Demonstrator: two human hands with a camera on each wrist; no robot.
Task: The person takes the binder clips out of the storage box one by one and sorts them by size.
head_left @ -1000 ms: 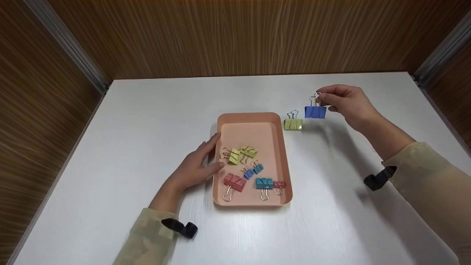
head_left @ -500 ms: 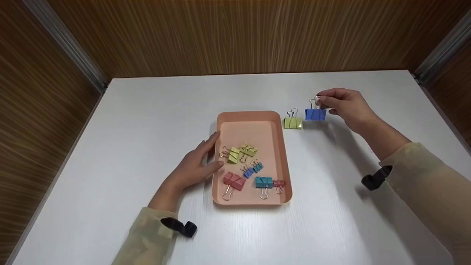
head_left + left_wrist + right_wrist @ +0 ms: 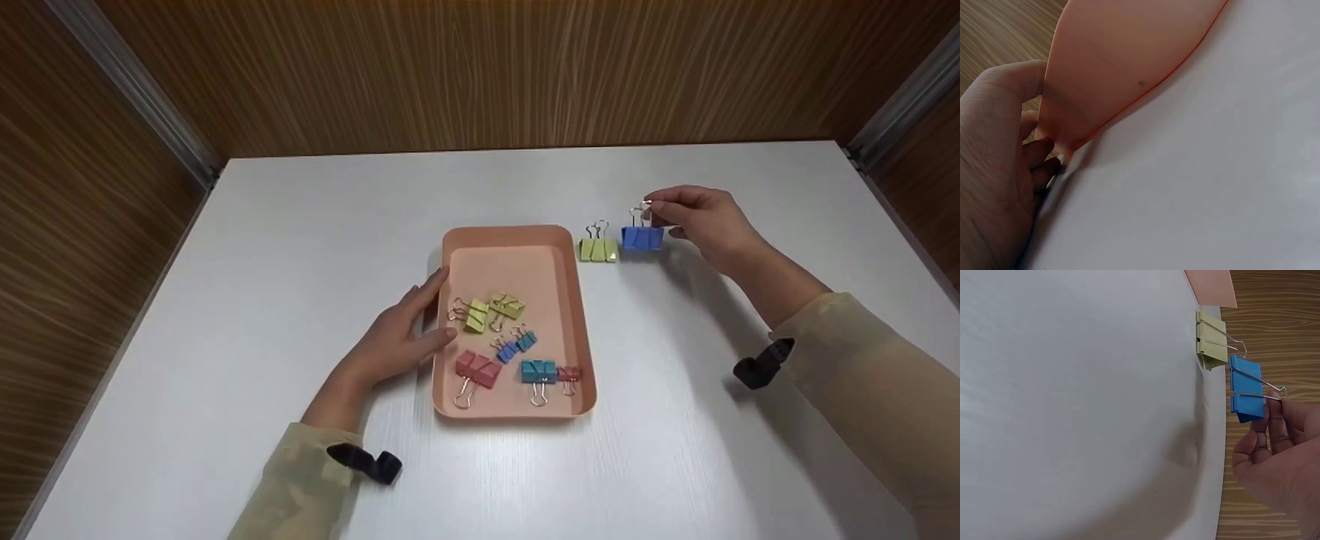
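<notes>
Wood-grain panels wall in a white table (image 3: 247, 300) seen from above. Beyond the far right corner of a pink tray (image 3: 571, 285), the right hand (image 3: 701, 221) pinches the wire handles of a blue binder clip (image 3: 642, 238) between thumb and fingertips, the clip's body hanging just below the pinch, at or just above the table. Touching or nearly touching that clip, on the side away from the hand, a yellow-green binder clip (image 3: 598, 250) stands upright on the table. Well apart from the pinch, the left hand (image 3: 394, 337) rests with relaxed, straight fingers against the tray's left wall, holding nothing. Inside the tray lie smaller clips: two yellow-green (image 3: 491, 311), two small blue (image 3: 514, 343), a pink one (image 3: 477, 370), a teal one (image 3: 538, 371) and a small red one (image 3: 568, 374).
</notes>
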